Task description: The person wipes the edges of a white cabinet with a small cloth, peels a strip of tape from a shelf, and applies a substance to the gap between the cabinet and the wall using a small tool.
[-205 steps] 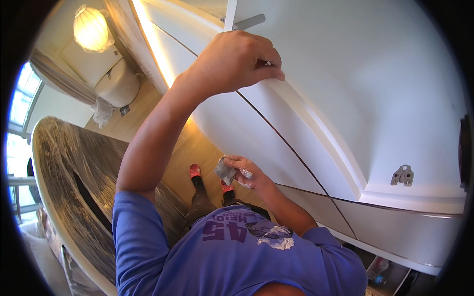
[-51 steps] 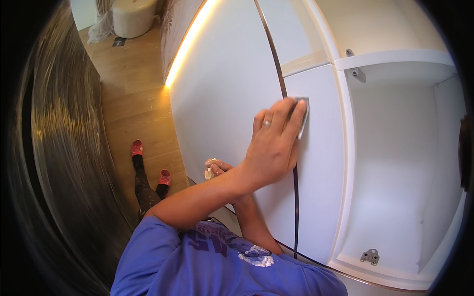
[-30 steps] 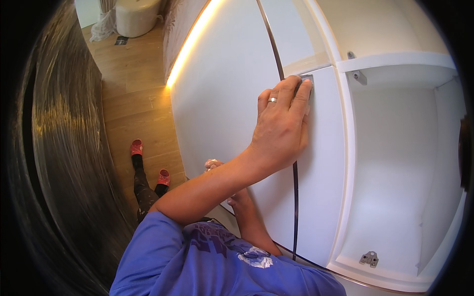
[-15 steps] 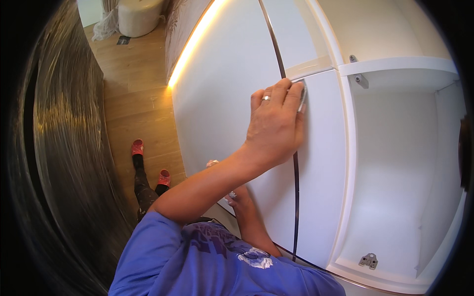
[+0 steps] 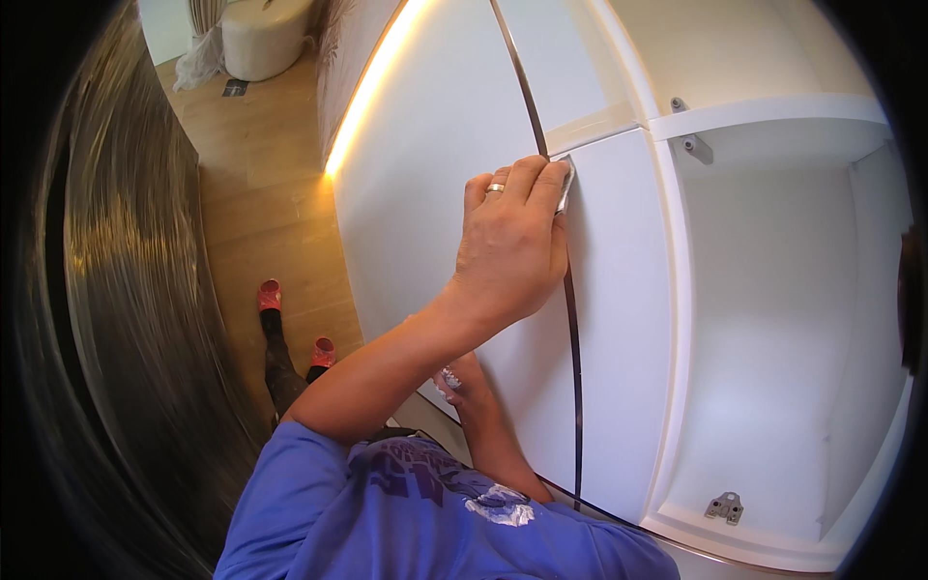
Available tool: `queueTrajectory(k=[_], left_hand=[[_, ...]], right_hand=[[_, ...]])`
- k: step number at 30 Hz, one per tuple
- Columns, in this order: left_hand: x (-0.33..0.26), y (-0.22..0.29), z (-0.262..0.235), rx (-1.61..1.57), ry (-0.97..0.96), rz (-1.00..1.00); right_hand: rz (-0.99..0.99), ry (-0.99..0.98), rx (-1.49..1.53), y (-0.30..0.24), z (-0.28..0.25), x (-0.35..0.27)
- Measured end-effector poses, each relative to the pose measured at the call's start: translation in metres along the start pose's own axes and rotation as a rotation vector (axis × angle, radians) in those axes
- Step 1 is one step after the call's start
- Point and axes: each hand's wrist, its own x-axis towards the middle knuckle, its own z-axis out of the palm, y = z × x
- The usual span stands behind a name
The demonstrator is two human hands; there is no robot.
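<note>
A small white cloth point(image 5: 565, 184) is pressed flat against a white cabinet door point(image 5: 425, 193), right at the dark seam point(image 5: 572, 319) between this door and the next white door point(image 5: 623, 319). Only a narrow strip of the cloth shows past the fingertips, and that strip runs up and down along the seam; its full shape cannot be told.

One cloth is visible, two closed doors, and one open compartment point(image 5: 783, 319) to the right with one small metal bracket point(image 5: 725, 507) on its floor and two small fittings under the shelf above.

The left hand point(image 5: 510, 246) lies palm-down on the door, fingers together and nearly straight, their tips holding the cloth against the surface; a ring sits on one finger. The right hand point(image 5: 462, 379) is lower, close to the door and mostly hidden behind the left forearm; whether its fingers are curled or spread cannot be told, though something small and pale shows at them.
</note>
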Motion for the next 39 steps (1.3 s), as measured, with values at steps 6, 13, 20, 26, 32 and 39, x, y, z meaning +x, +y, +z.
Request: queueTrajectory(k=[6, 13, 20, 26, 32, 39], left_hand=[[0.020, 0.013, -0.007, -0.050, 0.161, 0.179], [-0.017, 0.021, 0.018, -0.328, -0.039, 0.246], [-0.081, -0.044, -0.030, -0.446, -0.232, 0.076], [-0.225, -0.257, -0.189, 0.151, -0.126, -0.599], [-0.418, -0.334, -0.329, 0.394, 0.067, -1.160], [-0.383, -0.265, -0.216, -0.035, 0.100, -1.325]], right_hand=[[-0.040, -0.015, -0.017, -0.027, 0.027, -0.011], [-0.090, -0.325, 0.108, -0.004, -0.008, -0.004], [-0.005, -0.287, 0.001, -0.013, -0.008, 0.005], [-0.031, -0.174, -0.165, -0.017, 0.015, 0.008], [-0.087, -0.114, -0.274, -0.017, 0.011, 0.003], [-0.090, -0.049, -0.319, -0.014, 0.013, 0.004]])
